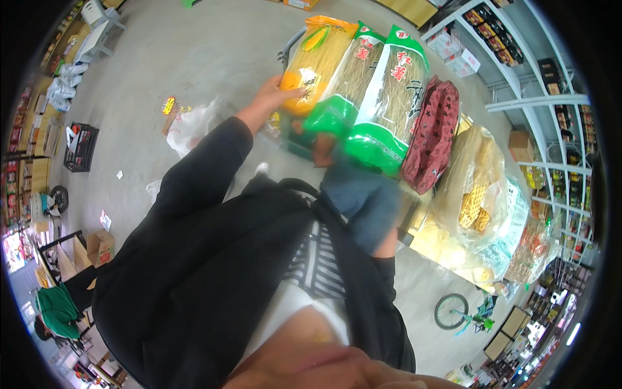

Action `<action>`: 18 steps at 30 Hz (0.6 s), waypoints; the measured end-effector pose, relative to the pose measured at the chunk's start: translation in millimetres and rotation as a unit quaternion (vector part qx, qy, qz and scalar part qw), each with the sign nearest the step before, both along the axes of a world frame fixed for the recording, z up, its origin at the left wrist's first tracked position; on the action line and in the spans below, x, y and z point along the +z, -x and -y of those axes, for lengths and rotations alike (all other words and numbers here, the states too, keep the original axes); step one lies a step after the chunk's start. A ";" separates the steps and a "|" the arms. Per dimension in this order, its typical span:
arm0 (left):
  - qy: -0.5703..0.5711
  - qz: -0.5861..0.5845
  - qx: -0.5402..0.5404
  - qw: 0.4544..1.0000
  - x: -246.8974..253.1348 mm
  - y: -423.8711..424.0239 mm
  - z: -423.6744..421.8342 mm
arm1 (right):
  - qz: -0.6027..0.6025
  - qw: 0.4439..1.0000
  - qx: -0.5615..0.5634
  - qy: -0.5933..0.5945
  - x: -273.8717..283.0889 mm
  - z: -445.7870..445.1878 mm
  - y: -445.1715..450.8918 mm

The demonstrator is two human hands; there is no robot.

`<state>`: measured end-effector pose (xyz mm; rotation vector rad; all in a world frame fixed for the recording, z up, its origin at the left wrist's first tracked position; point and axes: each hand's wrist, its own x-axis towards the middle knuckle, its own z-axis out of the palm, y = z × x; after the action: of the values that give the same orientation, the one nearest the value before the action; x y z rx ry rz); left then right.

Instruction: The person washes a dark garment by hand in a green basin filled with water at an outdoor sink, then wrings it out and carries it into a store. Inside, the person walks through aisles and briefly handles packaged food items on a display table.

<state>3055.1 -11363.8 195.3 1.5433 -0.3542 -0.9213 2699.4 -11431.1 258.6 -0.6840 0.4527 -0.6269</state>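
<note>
My left hand (284, 92) grips the near left corner of a yellow-orange plastic pack of corn noodles (318, 61), thumb on top. Beside it lie two green-and-white packs of dried sweet potato noodles, a middle one (357, 73) and a right one (393, 97). My right hand (323, 148) is motion-blurred at the near edge of the middle pack; whether it holds anything is unclear. Blurred blue-grey fabric (362, 194) covers part of my right forearm. Right of the packs sits a gathered maroon patterned cloth bag (430, 136).
A clear bag of yellow food (474, 199) and other bagged goods stand on a wooden table (437, 243) at right. Metal shelving (539, 99) lines the right side. A white plastic bag (192, 126), black crate (81, 147) and bicycle wheel (451, 311) are on the floor. A person in green (58, 311) is lower left.
</note>
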 end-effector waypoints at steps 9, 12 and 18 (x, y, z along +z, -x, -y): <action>-0.001 0.062 -0.076 0.995 1.1 -17.4 -2.9 | -0.156 0.933 -0.051 0.321 87.6 39.8 -163.5; 0.049 0.124 -0.070 0.989 -38.2 -36.2 -4.8 | -0.388 0.737 -0.014 0.554 64.4 49.4 -235.9; -0.010 0.283 -0.100 0.954 -7.4 -38.2 -4.3 | -0.452 0.398 -0.022 0.798 -65.3 45.3 -333.5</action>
<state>3093.3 -11359.5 187.9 1.7987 -0.9255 -0.6160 3032.9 -11476.4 193.3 -3.0374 0.7872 -0.5193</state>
